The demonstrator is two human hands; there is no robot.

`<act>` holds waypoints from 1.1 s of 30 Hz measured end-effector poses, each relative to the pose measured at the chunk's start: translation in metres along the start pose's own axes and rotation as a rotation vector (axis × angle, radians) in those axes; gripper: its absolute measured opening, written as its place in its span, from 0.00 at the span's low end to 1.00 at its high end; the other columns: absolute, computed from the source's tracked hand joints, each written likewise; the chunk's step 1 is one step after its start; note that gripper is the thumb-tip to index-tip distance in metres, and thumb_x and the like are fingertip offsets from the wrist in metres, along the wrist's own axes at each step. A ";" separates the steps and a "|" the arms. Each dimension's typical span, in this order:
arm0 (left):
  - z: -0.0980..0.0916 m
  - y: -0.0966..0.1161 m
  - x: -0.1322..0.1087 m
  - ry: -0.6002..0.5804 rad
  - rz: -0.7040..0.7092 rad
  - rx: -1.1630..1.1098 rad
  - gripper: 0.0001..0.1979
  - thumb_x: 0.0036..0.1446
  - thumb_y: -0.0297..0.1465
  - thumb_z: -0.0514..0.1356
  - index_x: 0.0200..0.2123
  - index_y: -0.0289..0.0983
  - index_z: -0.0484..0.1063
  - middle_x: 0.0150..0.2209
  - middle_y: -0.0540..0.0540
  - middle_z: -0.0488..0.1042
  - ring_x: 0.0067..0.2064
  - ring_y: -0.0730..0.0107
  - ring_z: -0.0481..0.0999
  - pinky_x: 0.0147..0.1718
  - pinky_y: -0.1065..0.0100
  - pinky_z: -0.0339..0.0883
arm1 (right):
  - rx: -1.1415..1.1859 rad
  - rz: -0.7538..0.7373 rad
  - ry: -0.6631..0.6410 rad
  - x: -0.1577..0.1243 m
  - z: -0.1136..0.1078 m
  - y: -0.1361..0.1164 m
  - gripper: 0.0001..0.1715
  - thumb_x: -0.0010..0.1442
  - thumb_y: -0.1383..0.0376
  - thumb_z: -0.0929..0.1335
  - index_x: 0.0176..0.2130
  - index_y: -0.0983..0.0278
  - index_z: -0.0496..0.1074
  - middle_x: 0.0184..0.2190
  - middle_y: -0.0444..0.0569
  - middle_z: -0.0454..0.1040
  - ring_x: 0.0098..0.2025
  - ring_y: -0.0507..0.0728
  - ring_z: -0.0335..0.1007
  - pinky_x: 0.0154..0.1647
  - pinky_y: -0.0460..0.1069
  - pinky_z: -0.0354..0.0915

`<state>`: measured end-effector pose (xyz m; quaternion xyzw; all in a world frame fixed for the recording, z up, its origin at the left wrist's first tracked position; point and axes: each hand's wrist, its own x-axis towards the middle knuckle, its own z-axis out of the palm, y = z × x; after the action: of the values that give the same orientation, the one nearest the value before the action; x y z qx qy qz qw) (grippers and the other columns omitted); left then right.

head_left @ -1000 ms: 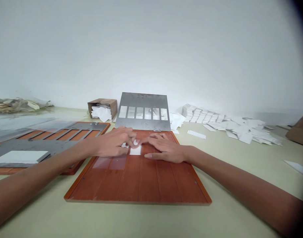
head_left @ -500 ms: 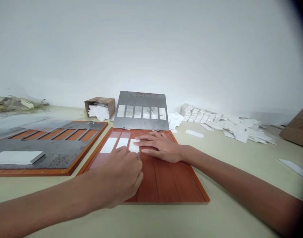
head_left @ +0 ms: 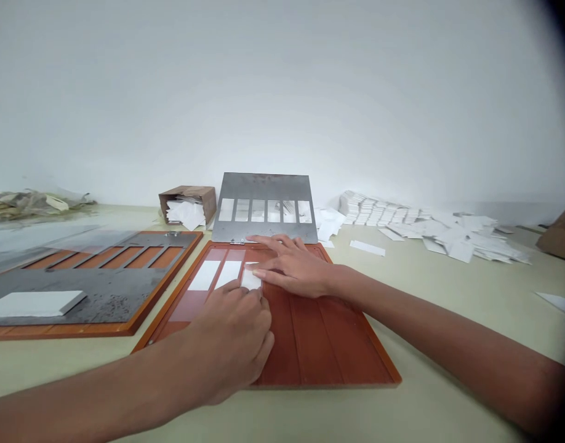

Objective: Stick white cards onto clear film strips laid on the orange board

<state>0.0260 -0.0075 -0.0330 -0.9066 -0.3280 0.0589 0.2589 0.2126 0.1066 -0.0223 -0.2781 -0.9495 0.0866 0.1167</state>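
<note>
An orange-red ribbed board (head_left: 310,332) lies on the table, with a hinged steel stencil plate (head_left: 264,208) standing up along its far edge. Several white paper strips lie side by side near the board's far end: one (head_left: 203,275), a second (head_left: 228,274), and a shorter third (head_left: 251,280). My left hand (head_left: 229,341) is curled, its fingertips gripping the near end of the third strip. My right hand (head_left: 292,266) rests flat on the board with fingers spread, its fingertips touching that strip from the right. The strip's far end is partly hidden by my right fingers.
To the left lies a second orange board (head_left: 93,329) under a flat steel stencil, with a white stack (head_left: 33,304) on it. Behind stand a cardboard box of white paper (head_left: 188,208) and piles of paper pieces (head_left: 379,210). A loose strip (head_left: 367,248) lies on the table.
My left hand has drawn back toward me, uncovering the first two strips. My right hand has shifted up and left over the board. The view has tilted slightly.
</note>
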 end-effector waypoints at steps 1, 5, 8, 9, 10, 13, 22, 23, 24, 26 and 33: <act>0.001 0.000 0.000 0.013 -0.008 -0.002 0.08 0.57 0.24 0.58 0.27 0.37 0.74 0.31 0.41 0.76 0.30 0.56 0.72 0.29 0.57 0.64 | 0.023 -0.013 -0.013 0.001 0.000 -0.001 0.36 0.71 0.38 0.50 0.57 0.45 0.75 0.75 0.29 0.38 0.71 0.71 0.41 0.68 0.78 0.40; 0.005 -0.001 -0.002 0.017 0.006 0.000 0.08 0.57 0.25 0.60 0.25 0.37 0.73 0.31 0.41 0.75 0.30 0.57 0.71 0.30 0.57 0.62 | 0.107 -0.054 -0.071 -0.002 0.001 0.001 0.34 0.72 0.40 0.51 0.60 0.43 0.72 0.75 0.28 0.35 0.73 0.70 0.38 0.71 0.73 0.38; 0.005 -0.001 -0.003 0.037 -0.003 -0.009 0.08 0.58 0.26 0.60 0.26 0.36 0.73 0.31 0.41 0.74 0.31 0.57 0.71 0.31 0.58 0.62 | 0.095 0.012 -0.019 -0.005 0.004 0.005 0.32 0.72 0.41 0.51 0.62 0.41 0.69 0.75 0.29 0.36 0.73 0.71 0.37 0.69 0.76 0.36; 0.004 -0.001 -0.003 0.041 -0.005 -0.013 0.08 0.58 0.26 0.60 0.26 0.36 0.73 0.31 0.40 0.74 0.31 0.57 0.71 0.31 0.58 0.62 | 0.094 0.039 0.002 -0.005 0.005 0.006 0.32 0.72 0.41 0.51 0.62 0.41 0.69 0.75 0.30 0.36 0.73 0.72 0.37 0.69 0.77 0.36; 0.003 -0.001 -0.003 0.039 -0.004 -0.015 0.09 0.58 0.25 0.60 0.25 0.36 0.73 0.31 0.40 0.74 0.31 0.57 0.71 0.31 0.57 0.62 | 0.103 0.055 0.012 -0.005 0.005 0.007 0.32 0.72 0.41 0.51 0.61 0.42 0.70 0.75 0.30 0.36 0.73 0.72 0.36 0.69 0.77 0.36; -0.004 -0.001 -0.001 -0.028 0.045 0.005 0.08 0.56 0.23 0.59 0.25 0.37 0.72 0.30 0.39 0.74 0.30 0.54 0.72 0.28 0.57 0.62 | 0.153 0.014 -0.032 -0.004 0.005 0.006 0.32 0.72 0.41 0.52 0.60 0.42 0.72 0.75 0.27 0.38 0.74 0.70 0.35 0.71 0.74 0.35; -0.018 -0.002 0.005 -0.120 0.004 -0.016 0.08 0.59 0.25 0.59 0.32 0.36 0.79 0.35 0.37 0.79 0.33 0.53 0.76 0.29 0.57 0.66 | 0.143 0.058 -0.027 0.004 0.004 0.009 0.29 0.72 0.41 0.53 0.55 0.41 0.75 0.73 0.31 0.47 0.73 0.71 0.35 0.67 0.77 0.36; -0.020 -0.001 0.005 -0.141 -0.004 -0.024 0.07 0.58 0.26 0.60 0.32 0.36 0.79 0.35 0.37 0.79 0.33 0.53 0.76 0.29 0.56 0.66 | 0.160 0.044 -0.034 0.008 0.002 0.009 0.29 0.71 0.40 0.55 0.53 0.42 0.77 0.72 0.33 0.51 0.73 0.71 0.37 0.68 0.76 0.37; -0.021 0.001 0.005 -0.167 -0.007 -0.032 0.06 0.57 0.27 0.61 0.31 0.37 0.80 0.33 0.38 0.79 0.32 0.53 0.76 0.30 0.55 0.67 | 0.178 0.034 -0.028 0.013 0.000 0.008 0.27 0.71 0.41 0.57 0.52 0.44 0.78 0.71 0.35 0.54 0.72 0.70 0.39 0.69 0.75 0.38; -0.019 0.009 0.002 -0.174 -0.019 -0.028 0.04 0.54 0.28 0.64 0.30 0.37 0.81 0.31 0.39 0.80 0.33 0.52 0.76 0.30 0.55 0.67 | 0.215 0.033 -0.003 0.025 -0.005 0.007 0.24 0.68 0.43 0.64 0.54 0.50 0.77 0.67 0.44 0.63 0.69 0.67 0.51 0.69 0.68 0.46; 0.026 0.053 -0.023 0.421 -0.077 -0.052 0.15 0.62 0.24 0.55 0.46 0.32 0.80 0.39 0.40 0.83 0.28 0.67 0.73 0.36 0.64 0.68 | 0.245 0.176 -0.271 0.076 -0.028 0.006 0.38 0.44 0.46 0.81 0.47 0.62 0.73 0.49 0.46 0.76 0.44 0.54 0.71 0.42 0.49 0.67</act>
<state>0.0309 -0.0446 -0.0838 -0.8922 -0.3025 -0.1500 0.3001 0.1608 0.1564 0.0165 -0.3295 -0.9110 0.2477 0.0129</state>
